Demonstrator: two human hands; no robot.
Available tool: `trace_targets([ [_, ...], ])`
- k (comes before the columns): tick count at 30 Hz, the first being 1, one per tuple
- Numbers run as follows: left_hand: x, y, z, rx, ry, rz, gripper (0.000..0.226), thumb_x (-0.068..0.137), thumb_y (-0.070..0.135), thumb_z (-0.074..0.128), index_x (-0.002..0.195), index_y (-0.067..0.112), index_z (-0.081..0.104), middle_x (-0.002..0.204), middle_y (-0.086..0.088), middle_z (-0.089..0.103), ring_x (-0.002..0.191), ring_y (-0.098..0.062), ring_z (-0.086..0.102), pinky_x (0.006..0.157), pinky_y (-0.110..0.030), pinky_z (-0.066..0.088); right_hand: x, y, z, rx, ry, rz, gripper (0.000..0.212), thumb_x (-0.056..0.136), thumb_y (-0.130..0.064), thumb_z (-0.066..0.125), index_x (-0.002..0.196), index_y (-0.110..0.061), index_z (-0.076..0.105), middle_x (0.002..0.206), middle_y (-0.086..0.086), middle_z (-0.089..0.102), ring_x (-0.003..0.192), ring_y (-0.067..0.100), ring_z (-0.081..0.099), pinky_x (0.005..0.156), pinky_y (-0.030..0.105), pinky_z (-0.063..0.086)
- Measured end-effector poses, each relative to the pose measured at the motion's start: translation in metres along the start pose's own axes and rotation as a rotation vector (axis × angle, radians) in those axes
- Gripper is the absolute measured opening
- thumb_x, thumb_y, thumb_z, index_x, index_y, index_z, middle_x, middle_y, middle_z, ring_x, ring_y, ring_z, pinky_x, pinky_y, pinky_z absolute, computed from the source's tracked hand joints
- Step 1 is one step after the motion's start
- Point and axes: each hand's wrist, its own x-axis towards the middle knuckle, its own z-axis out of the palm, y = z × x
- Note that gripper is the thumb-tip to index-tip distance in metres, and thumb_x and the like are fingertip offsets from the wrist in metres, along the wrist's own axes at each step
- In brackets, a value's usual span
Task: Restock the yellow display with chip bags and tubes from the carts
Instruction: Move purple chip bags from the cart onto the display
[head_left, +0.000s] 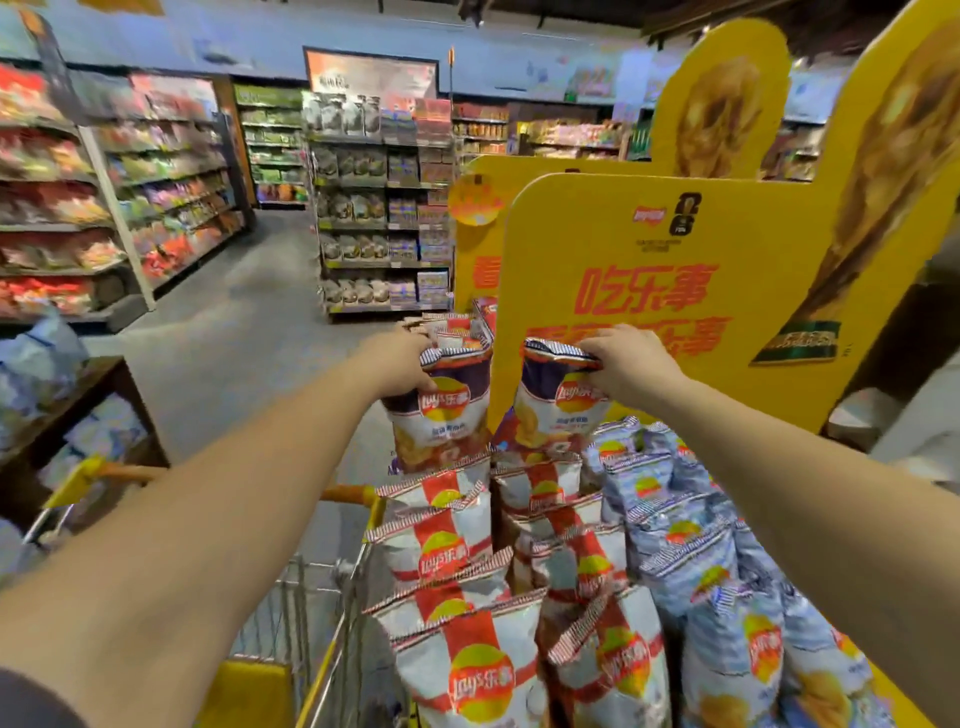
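We stand in a supermarket aisle with stocked shelves (171, 171) at ten o'clock. Our left hand (400, 364) pinches the top of a purple-and-white chip bag (447, 415); our right hand (631, 366) grips a second like it (558, 410), both at twelve o'clock against the yellow cardboard display (675, 291), above rows of red-striped white bags (467, 670).

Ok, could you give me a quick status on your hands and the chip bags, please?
Left hand grips a purple chip bag by its top. Right hand grips a second purple bag. Both held up at the yellow display, above stocked red-and-white bags. Nothing blocking.
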Motion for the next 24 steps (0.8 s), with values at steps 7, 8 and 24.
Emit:
trace_targets([
  [7, 0.039, -0.016, 0.021, -0.226, -0.216, 0.028, 0.061, 0.077, 0.046, 0.076, 0.131, 0.027, 0.055, 0.126, 0.002, 0.062, 0.102, -0.021, 0.061, 0.082, -0.036, 0.053, 0.022, 0.01, 0.036, 0.03, -0.107, -0.074, 0.033, 0.09, -0.038, 0.062, 0.12, -0.025, 0.059, 0.117, -0.003, 0.06, 0.118, 0.025, 0.048, 0.092, 0.041, 0.04],
  [8, 0.043, -0.017, 0.02, -0.254, -0.237, 0.034, 0.062, 0.077, 0.046, 0.077, 0.131, 0.027, 0.055, 0.126, 0.002, 0.062, 0.102, -0.021, 0.061, 0.085, -0.037, 0.053, 0.026, 0.011, 0.036, 0.037, -0.105, -0.085, 0.031, 0.089, -0.037, 0.063, 0.117, -0.023, 0.06, 0.114, -0.003, 0.06, 0.116, 0.025, 0.049, 0.091, 0.041, 0.039],
  [24, 0.075, 0.028, 0.054, 0.25, 0.29, 0.213, 0.061, 0.083, 0.058, 0.064, 0.132, 0.025, 0.046, 0.135, 0.001, 0.051, 0.126, -0.024, 0.045, 0.102, -0.044, 0.036, 0.042, -0.009, 0.069, -0.058, 0.016, 0.081, 0.059, 0.088, -0.041, 0.064, 0.137, -0.022, 0.039, 0.135, 0.006, 0.041, 0.123, 0.031, 0.039, 0.097, 0.045, 0.038],
])
